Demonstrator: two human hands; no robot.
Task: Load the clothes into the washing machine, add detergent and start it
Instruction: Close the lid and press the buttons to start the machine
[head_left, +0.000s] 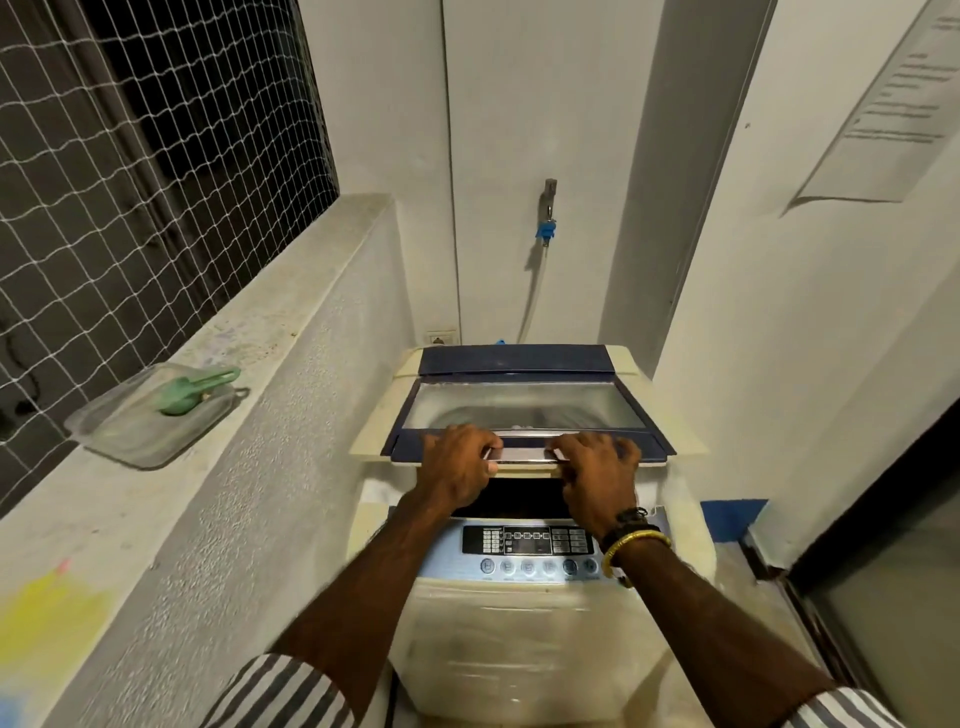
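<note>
A cream top-loading washing machine (519, 618) stands in front of me against the wall. Its dark-blue-framed glass lid (519, 405) is slightly raised at the front, showing a dark gap beneath. My left hand (457, 467) grips the left part of the lid's silver front handle (524, 454), fingers curled over it. My right hand (597, 473) grips the right part of the same handle. The control panel (530, 551) with its row of round buttons lies below my wrists. The drum's contents are hidden.
A concrete ledge (249, 374) runs along the left, carrying a clear plastic tub (150, 421) with a green scoop (200, 392) on it. Netting (130, 182) covers the opening above. A tap with a blue fitting (546, 228) and hose is on the back wall. A dark door frame (857, 519) stands right.
</note>
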